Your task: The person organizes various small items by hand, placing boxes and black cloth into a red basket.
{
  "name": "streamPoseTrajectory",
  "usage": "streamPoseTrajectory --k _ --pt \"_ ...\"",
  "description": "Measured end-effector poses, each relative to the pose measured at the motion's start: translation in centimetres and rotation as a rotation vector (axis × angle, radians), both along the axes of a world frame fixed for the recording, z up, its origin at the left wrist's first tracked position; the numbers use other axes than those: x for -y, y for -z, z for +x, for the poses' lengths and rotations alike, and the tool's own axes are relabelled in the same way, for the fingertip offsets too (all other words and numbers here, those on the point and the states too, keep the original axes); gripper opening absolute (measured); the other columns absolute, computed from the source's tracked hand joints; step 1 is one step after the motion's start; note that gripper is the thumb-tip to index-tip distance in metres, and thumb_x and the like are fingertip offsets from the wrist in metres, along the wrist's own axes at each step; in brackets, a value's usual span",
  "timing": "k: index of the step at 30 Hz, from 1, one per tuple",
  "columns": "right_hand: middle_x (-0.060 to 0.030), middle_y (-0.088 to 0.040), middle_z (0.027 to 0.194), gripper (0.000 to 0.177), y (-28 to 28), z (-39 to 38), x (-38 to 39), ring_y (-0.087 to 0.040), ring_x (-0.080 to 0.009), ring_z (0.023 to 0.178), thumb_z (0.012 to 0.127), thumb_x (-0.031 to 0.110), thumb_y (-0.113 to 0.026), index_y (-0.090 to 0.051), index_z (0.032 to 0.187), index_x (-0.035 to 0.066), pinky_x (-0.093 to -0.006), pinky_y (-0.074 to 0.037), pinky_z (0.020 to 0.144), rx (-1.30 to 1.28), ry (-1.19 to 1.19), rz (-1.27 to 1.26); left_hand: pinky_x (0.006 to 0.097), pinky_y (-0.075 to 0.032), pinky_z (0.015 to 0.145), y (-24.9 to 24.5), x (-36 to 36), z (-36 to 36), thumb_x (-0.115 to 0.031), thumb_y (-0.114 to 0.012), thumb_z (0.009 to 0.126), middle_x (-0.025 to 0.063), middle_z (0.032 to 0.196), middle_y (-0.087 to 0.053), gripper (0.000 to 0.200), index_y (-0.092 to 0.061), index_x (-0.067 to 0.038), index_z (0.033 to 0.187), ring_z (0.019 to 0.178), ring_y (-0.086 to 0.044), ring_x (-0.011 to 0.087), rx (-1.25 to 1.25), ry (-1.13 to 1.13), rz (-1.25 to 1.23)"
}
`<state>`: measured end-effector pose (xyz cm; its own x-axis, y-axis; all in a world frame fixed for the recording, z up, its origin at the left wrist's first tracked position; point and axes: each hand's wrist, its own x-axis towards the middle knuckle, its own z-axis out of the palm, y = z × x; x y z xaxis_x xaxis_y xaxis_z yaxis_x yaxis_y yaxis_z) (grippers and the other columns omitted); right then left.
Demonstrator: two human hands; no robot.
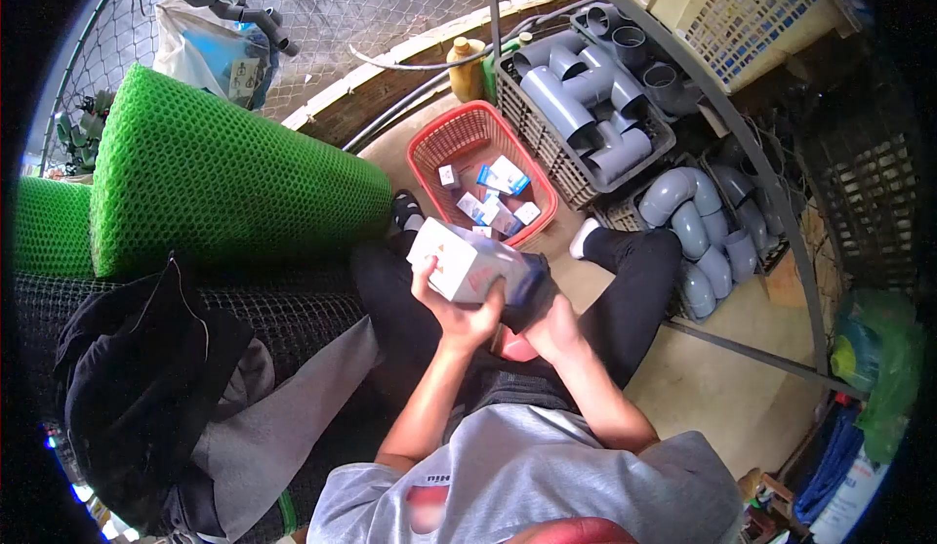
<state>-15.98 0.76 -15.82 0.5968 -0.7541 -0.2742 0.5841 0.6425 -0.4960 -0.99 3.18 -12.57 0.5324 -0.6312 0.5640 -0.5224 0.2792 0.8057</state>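
Grey shirt (547,476) fills the bottom of the view, and just beyond it both bare forearms rise to a white box (467,263) held in the air above the lap, between the knees. Left hand (457,315) is closed on the box from below, thumb up one side and fingers curled round the near edge. Right hand (554,327) is wrapped round its dark far end, though what that dark part is cannot be made out. Nothing rests under the box except the two hands, so if either one loosens, the box could tip and drop onto the legs or the bare floor (722,388). The dark end looks smoother than the cardboard and may slide in the palm. Just ahead of the feet stands a red basket (459,115) with several small packets (503,175) lying loose in it, and a falling box could land on them and dent them. Beside it, a grey crate (547,159) of pipe fittings (586,105) has hard edges that could crush a corner. Green mesh rolls (224,178) and a black jacket (146,368) crowd the left side, which leaves little elbow room.
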Motion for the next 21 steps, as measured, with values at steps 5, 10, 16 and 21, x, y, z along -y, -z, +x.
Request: streamPoseTrajectory --k 5,10,16,21 --pt "-0.0122 -0.059 0.143 0.046 1.0 -0.8 -0.3 -0.060 -0.0240 0.129 0.112 0.026 -0.036 -0.049 0.148 0.000 -0.0415 -0.050 0.110 -0.272 -0.086 -0.009 0.0483 -0.044 0.110 4.4 3.4 4.6 0.007 -0.077 0.079 0.0210 0.142 -0.041 0.091 -0.023 -0.013 0.150 0.133 -0.047 0.0318 -0.200 -0.085 0.046" --pt "-0.0038 -0.066 0.123 0.036 1.8 -1.5 2.0 -0.066 -0.0193 0.110 0.112 0.032 -0.043 -0.060 0.131 0.007 -0.0379 -0.056 0.097 -0.126 0.017 0.297 0.0435 -0.037 0.115 13.0 8.2 9.6 -0.006 -0.087 0.074 0.0180 0.140 -0.046 0.088 -0.036 -0.003 0.146 0.134 -0.046 0.0296 -0.327 -0.266 0.219" --pt "-0.0032 -0.067 0.117 0.034 4.6 -7.0 3.2 -0.066 -0.0210 0.107 0.111 0.032 -0.040 -0.061 0.127 0.011 -0.0415 -0.057 0.088 -0.105 0.116 0.305 0.0490 -0.044 0.109 19.4 12.5 12.1 -0.024 -0.091 0.063 0.0247 0.134 -0.051 0.102 -0.041 -0.009 0.150 0.125 -0.053 0.0408 -0.015 -0.301 0.664" --pt "-0.0016 -0.065 0.111 0.030 5.7 -8.5 3.1 -0.065 -0.0195 0.104 0.110 0.031 -0.041 -0.060 0.123 0.012 -0.0406 -0.056 0.084 0.026 0.138 0.211 0.0510 -0.043 0.108 21.4 17.5 13.5 -0.031 -0.088 0.064 0.0250 0.130 -0.051 0.099 -0.044 -0.012 0.151 0.124 -0.053 0.0424 0.020 -0.254 0.650"
